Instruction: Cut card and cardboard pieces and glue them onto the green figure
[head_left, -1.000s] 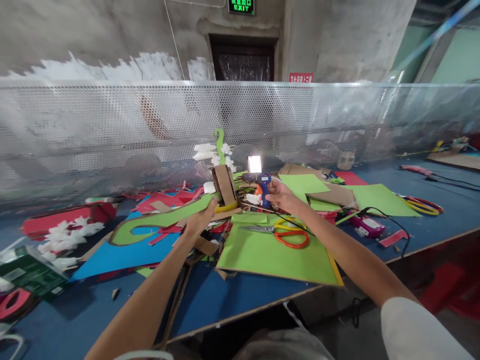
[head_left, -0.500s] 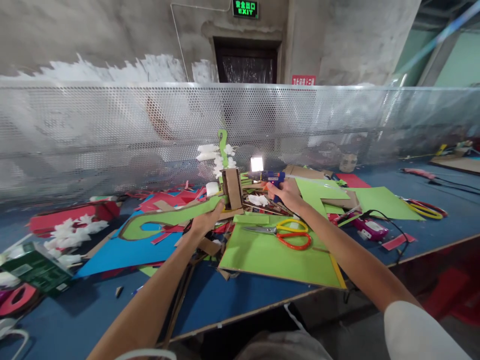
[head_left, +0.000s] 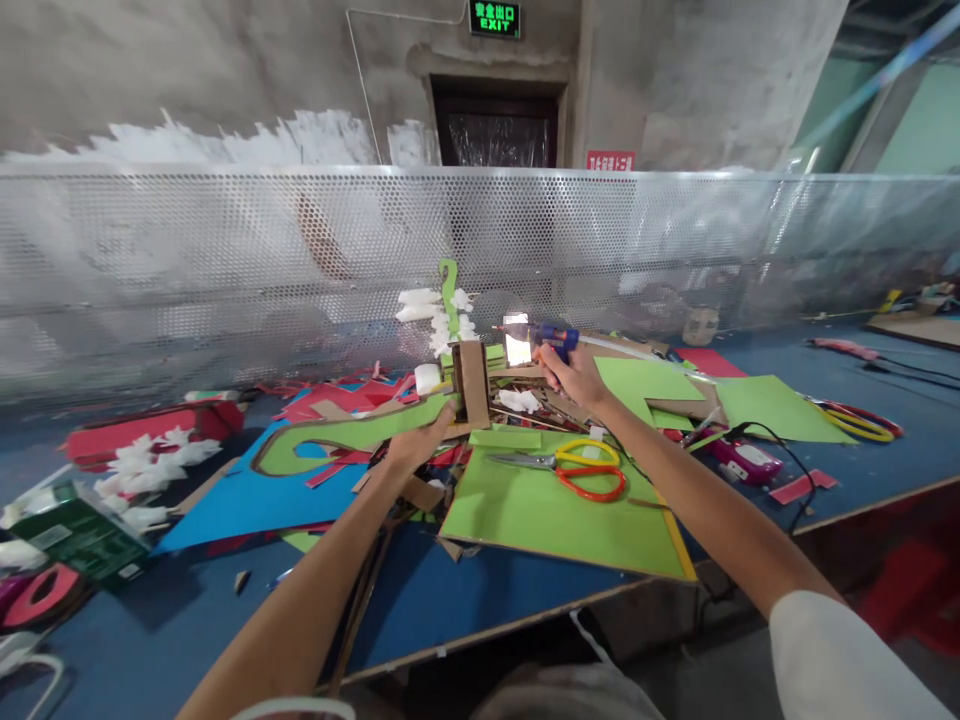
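My left hand (head_left: pixel 414 440) is closed on a green, hook-shaped cardboard piece (head_left: pixel 352 428), whose curled end points left. A brown cardboard block (head_left: pixel 471 383) stands at the right end of that piece, just beyond my fingertips. My right hand (head_left: pixel 574 380) grips a blue hot glue gun (head_left: pixel 556 338). Its nozzle points left, above and to the right of the block and apart from it. Behind the block, a green curved strip (head_left: pixel 449 290) with white tissue-like tufts stands up. A lit phone screen (head_left: pixel 517 340) shows behind the nozzle.
Scissors with yellow and orange handles (head_left: pixel 589 468) lie on a green board (head_left: pixel 555 525) at the table's front. Blue card (head_left: pixel 247 510) and red scraps (head_left: pixel 337 400) cover the left-middle. A green box (head_left: pixel 75 535) sits far left, a purple device (head_left: pixel 746 462) right. Perforated metal screen (head_left: pixel 300 260) stands behind.
The glue gun in my right hand has lifted and drawn back to the right, away from the block's top. My left hand still holds the green piece in nearly the same place.
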